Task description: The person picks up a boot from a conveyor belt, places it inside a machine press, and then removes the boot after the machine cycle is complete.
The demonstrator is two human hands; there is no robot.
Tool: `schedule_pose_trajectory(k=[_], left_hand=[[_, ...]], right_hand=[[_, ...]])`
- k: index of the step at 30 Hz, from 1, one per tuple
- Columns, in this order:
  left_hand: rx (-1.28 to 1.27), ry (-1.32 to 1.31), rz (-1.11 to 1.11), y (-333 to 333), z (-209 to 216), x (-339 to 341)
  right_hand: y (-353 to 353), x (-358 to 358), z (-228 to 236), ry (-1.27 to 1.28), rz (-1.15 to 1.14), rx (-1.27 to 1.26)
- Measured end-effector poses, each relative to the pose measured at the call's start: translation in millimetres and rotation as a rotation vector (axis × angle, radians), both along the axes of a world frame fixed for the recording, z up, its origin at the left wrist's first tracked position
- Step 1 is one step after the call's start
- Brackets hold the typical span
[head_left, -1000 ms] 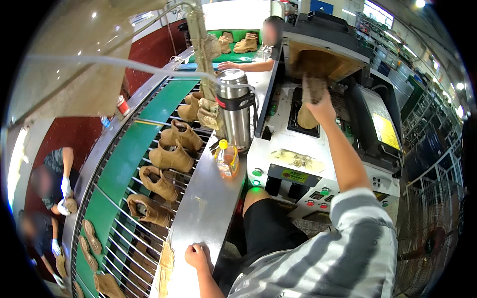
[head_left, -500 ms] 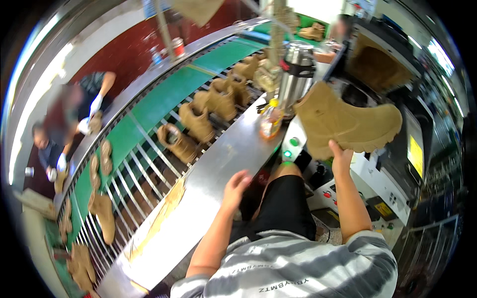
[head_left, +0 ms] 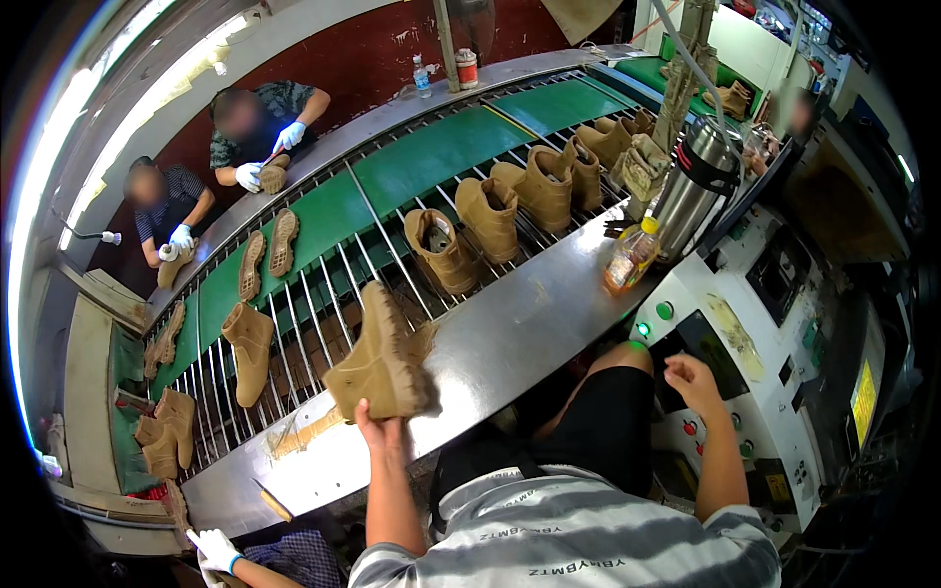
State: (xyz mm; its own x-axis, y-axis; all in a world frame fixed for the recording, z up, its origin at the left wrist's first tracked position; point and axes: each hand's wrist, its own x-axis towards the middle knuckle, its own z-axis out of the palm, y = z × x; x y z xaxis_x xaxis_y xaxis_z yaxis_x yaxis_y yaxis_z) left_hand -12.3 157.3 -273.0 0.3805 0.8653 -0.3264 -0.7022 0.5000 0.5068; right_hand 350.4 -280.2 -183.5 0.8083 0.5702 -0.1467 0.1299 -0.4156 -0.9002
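A tan suede boot point(head_left: 377, 367) with a ridged sole is in my left hand point(head_left: 384, 431), gripped near its heel with the sole turned to the right. The boot is tilted above the metal ledge point(head_left: 510, 343) beside the conveyor. My right hand point(head_left: 694, 382) hangs in front of the white machine panel point(head_left: 745, 363), fingers loosely bent and nothing visible in them. Left of the held boot, another tan boot point(head_left: 250, 353) lies on the conveyor rods. Several upright tan boots point(head_left: 485, 218) stand in a row farther along.
The green conveyor belt point(head_left: 431, 152) carries loose soles point(head_left: 282, 242). A steel flask point(head_left: 698, 176) and an orange drink bottle point(head_left: 632, 253) stand at the ledge's right end. Two co-workers in white gloves point(head_left: 247, 176) handle footwear across the belt. Another gloved hand point(head_left: 213, 549) shows at lower left.
The boot has gone from my right hand, by the machine, to my left hand over the ledge. My right hand is now without it. The view has swung left.
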Motion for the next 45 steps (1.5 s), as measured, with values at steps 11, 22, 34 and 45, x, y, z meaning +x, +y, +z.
schedule_pose_trajectory(k=[11,22,34,45], left_hand=[[0.45,0.552,0.148,172,-18,98],[0.66,0.921,0.114,206,-32,135],[0.824,1.23,0.022,-29,-46,56],[1.63,0.197,0.36,-113,227,18]], right_hand=[[-102,-141,-220,0.118,-0.242,-0.873],[-194,-163,-321,-0.069,-0.143,-0.763],[-162,-164,-304,-0.056,-0.249,-0.76],[-163,-163,-317,-0.043,-0.287,-0.878]])
